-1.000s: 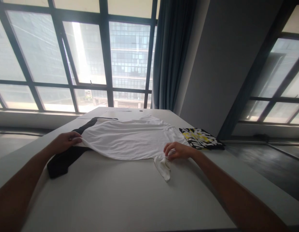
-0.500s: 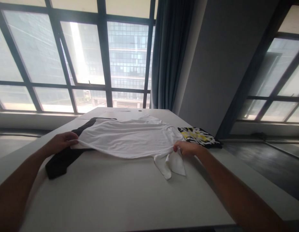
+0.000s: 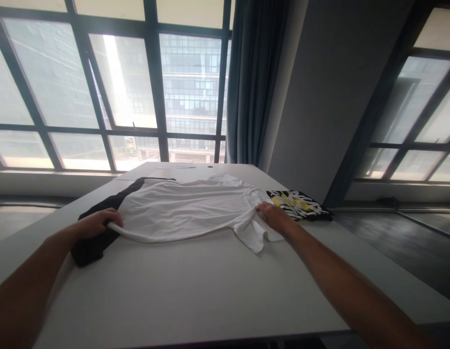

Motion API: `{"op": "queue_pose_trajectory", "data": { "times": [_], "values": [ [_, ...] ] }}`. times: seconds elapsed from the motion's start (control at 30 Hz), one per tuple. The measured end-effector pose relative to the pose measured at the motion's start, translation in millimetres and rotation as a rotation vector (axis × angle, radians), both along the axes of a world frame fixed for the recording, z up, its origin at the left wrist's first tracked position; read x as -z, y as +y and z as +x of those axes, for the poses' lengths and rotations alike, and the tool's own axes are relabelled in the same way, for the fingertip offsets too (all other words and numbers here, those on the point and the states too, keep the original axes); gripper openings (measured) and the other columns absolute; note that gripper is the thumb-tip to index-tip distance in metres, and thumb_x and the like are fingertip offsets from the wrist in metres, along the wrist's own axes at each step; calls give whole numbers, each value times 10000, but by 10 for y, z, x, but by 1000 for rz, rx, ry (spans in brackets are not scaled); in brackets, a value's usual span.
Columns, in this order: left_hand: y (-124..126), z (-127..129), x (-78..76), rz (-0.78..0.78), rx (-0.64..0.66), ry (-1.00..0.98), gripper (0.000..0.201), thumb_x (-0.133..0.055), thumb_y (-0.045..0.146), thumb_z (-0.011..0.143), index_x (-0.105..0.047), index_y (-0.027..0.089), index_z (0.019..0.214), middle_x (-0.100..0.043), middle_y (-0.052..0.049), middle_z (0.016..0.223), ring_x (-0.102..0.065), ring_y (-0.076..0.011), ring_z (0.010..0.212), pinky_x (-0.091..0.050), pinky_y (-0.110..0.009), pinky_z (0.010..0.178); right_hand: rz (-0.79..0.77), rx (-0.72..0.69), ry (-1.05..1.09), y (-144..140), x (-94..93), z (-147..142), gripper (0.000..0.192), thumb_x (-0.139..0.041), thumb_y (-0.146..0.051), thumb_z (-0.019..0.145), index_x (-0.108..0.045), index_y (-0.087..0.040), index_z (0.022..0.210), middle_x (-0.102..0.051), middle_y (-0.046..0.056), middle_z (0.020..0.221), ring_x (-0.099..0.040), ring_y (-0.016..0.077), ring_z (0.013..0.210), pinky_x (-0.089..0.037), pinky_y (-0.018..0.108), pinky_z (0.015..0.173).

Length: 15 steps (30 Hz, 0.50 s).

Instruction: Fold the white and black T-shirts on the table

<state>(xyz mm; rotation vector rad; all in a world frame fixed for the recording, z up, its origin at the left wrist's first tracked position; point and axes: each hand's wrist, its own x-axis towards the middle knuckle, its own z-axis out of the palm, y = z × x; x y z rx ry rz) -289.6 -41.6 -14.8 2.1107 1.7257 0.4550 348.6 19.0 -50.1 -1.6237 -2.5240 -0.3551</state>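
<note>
A white T-shirt (image 3: 188, 208) lies spread across the table, its hem to the left and its collar to the right. My left hand (image 3: 103, 222) is closed on the near corner of the hem. At the near shoulder, my right hand (image 3: 273, 215) pinches the fabric, and the near sleeve (image 3: 251, 235) hangs in loose folds beside it. Under the shirt's left end lies a dark garment (image 3: 90, 247), partly covered by the shirt and my left hand.
A folded black, white and yellow patterned garment (image 3: 299, 206) rests at the table's right edge, just beyond my right hand. The white table (image 3: 195, 295) reaches toward the windows. Behind it hang a blue-grey curtain (image 3: 252, 87) and a grey pillar (image 3: 312, 97).
My right hand has moved slightly up and left with the shoulder fabric, and the near sleeve now lies flatter. My left hand has shifted a little nearer and to the right with the hem.
</note>
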Motion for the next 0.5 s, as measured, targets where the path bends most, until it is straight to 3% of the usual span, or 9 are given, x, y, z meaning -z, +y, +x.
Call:
{"op": "queue_pose_trajectory", "data": {
  "times": [0.17, 0.33, 0.43, 0.5],
  "values": [
    [-12, 23, 15, 86, -28, -74, 330, -636, 403, 523, -743, 204, 763, -705, -121, 1064, -628, -323, 1067, -430, -420, 1063, 115, 6, -64, 16, -3, -7, 421, -434, 3, 859, -625, -114, 1215, -633, 161, 1087, -589, 233, 1009, -426, 323, 929],
    [15, 72, 28, 243, -156, -225, 623, -582, 700, 627, -707, 167, 926, -721, -153, 1150, -634, -338, 1118, -483, -416, 1014, 156, -35, 27, 29, 21, -76, 284, -519, -82, 837, -715, -137, 1035, -628, 167, 1123, -557, 271, 1084, -406, 385, 984],
    [41, 93, 13, 301, -331, -173, 569, -502, 652, 644, -669, 160, 875, -743, -168, 1054, -668, -352, 1029, -528, -438, 940, 42, -133, 262, 29, -11, -93, 163, -588, -109, 757, -727, -150, 831, -630, 144, 1231, -545, 279, 1163, -382, 414, 1053],
    [49, 73, 1, 325, -396, -160, 524, -472, 588, 654, -661, 155, 880, -747, -169, 1042, -674, -354, 1022, -539, -428, 916, -188, -189, 455, -7, -97, -47, 101, -629, -189, 739, -715, -152, 779, -677, 122, 1164, -587, 263, 1122, -417, 386, 1034]
  ]
}}
